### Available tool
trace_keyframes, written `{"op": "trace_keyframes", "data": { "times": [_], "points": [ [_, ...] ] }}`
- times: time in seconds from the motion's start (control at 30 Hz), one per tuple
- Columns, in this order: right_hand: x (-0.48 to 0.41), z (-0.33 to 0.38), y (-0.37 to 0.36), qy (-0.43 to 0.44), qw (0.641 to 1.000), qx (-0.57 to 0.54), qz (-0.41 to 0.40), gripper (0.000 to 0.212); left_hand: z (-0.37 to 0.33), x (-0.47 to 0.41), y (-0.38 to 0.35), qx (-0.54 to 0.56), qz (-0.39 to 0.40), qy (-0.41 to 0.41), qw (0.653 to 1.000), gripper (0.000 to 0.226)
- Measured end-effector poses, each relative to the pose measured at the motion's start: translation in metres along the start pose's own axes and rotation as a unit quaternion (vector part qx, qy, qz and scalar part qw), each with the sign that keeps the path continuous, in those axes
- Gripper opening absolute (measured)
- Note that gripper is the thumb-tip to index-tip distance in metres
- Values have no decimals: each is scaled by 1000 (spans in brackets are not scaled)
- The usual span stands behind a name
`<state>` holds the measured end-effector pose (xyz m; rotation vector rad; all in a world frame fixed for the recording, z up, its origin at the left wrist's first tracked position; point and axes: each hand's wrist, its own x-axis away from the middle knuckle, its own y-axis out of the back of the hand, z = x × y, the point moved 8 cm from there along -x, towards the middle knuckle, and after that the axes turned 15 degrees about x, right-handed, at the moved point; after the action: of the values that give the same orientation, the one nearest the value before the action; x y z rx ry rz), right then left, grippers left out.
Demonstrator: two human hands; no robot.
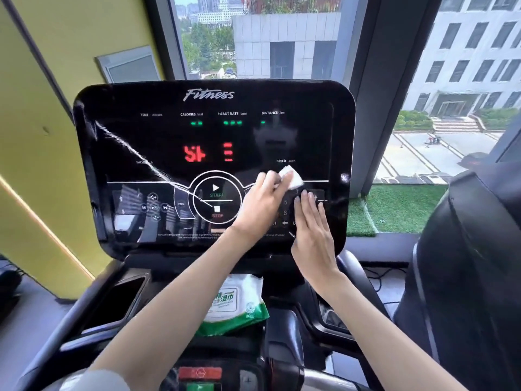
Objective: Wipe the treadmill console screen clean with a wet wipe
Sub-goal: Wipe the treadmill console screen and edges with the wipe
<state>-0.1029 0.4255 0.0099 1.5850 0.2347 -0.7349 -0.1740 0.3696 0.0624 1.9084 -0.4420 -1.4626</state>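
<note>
Two hands on the screen (169, 142), both right of the START button (215, 190). Going left to right from that button: far left, a wet streak (132, 150) runs diagonally down toward it. Below the button, the pack of wipes (234, 303) sits in the tray. Just right of the button, the left hand (259, 206) pinches the white wipe (291, 177) in its fingers, pressing it on the glass near the SPEED label. Further right, the right hand (313, 235) lies flat, fingers straight and gripping nothing, palm over the number keys.

Risks, my read:
- Console is live (red digits lit). The flat palm covers touch keys, and the wipe is close to START, so a stray press could start the belt or change speed.
- The wipe is bunched small, so the area it touches is small. Likely more streaks like the one at left.
- Too much liquid could run down to the lower edge.
</note>
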Motion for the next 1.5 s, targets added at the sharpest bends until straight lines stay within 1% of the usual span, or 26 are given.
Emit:
{"op": "trace_keyframes", "data": {
  "times": [0.13, 0.2, 0.27, 0.33, 0.37, 0.4, 0.47, 0.5, 0.57, 0.63, 0.67, 0.7, 0.8, 0.87, 0.93, 1.0, 1.07, 1.13, 1.2, 1.23, 1.27, 1.3, 1.37, 1.4, 1.43, 1.5],
  "points": [
    [-2, 18, -3, 27, 1000, -1, -6, 75, 64, 12, 57, 6, -106, 69, 992, 64],
    [-2, 27, -3, 47, 999, 12, -11, 71, 111, 31, 96, 24, -180, 144, 973, 71],
    [-2, 35, -4, 61, 998, 18, -13, 71, 156, 59, 134, 46, -272, 248, 929, 64],
    [-3, 43, -4, 70, 997, 19, -13, 71, 187, 85, 154, 57, -363, 361, 857, 56],
    [-4, 47, -5, 73, 997, 18, -14, 70, 192, 94, 154, 52, -380, 408, 829, 51],
    [-5, 51, -5, 76, 997, 15, -15, 70, 186, 96, 150, 46, -381, 427, 819, 46],
    [-10, 63, -6, 83, 996, 2, -19, 69, 155, 82, 133, 65, -325, 382, 863, 33],
    [-14, 70, -5, 88, 996, -3, -21, 69, 134, 72, 119, 81, -261, 348, 897, 26],
    [-20, 84, -5, 102, 994, -9, -24, 69, 100, 59, 97, 66, -117, 245, 960, 29],
    [-26, 96, -3, 110, 993, -16, -28, 69, 100, 60, 101, 59, -76, 172, 980, 31],
    [-29, 101, -2, 111, 993, -20, -30, 70, 116, 65, 113, 60, -83, 179, 979, 26],
    [-31, 102, -1, 110, 993, -23, -33, 70, 140, 74, 125, 92, -118, 219, 964, 23],
    [-34, 105, -1, 97, 994, -34, -37, 71, 212, 114, 177, 62, -271, 330, 902, 51],
    [-34, 111, -4, 90, 995, -37, -37, 72, 224, 125, 186, 47, -302, 370, 877, 54],
    [-29, 122, -6, 97, 994, -33, -36, 73, 206, 121, 173, 24, -265, 351, 898, 59],
    [-22, 136, -11, 113, 993, -27, -35, 74, 179, 117, 154, 7, -189, 263, 946, 57],
    [-15, 145, -16, 121, 992, -24, -29, 76, 183, 123, 149, 29, -128, 223, 966, 52],
    [-10, 149, -19, 120, 992, -22, -25, 75, 210, 135, 173, 58, -196, 262, 943, 50],
    [-6, 152, -21, 123, 992, -19, -21, 74, 240, 153, 190, 77, -281, 356, 888, 54],
    [-4, 156, -21, 127, 991, -19, -20, 76, 242, 155, 188, 74, -287, 378, 877, 56],
    [-3, 161, -22, 137, 990, -19, -18, 77, 234, 149, 183, 61, -271, 369, 887, 55],
    [-1, 167, -23, 152, 988, -17, -18, 77, 221, 141, 174, 40, -236, 331, 913, 51],
    [0, 182, -24, 186, 982, -16, -19, 77, 188, 131, 152, 3, -142, 200, 969, 44],
    [1, 188, -25, 201, 979, -15, -18, 78, 183, 132, 148, -8, -109, 153, 982, 48],
    [2, 193, -26, 212, 977, -15, -16, 78, 189, 136, 151, -10, -102, 143, 984, 53],
    [5, 198, -28, 222, 975, -15, -15, 78, 217, 152, 173, -1, -180, 224, 958, 57]
  ]
}}
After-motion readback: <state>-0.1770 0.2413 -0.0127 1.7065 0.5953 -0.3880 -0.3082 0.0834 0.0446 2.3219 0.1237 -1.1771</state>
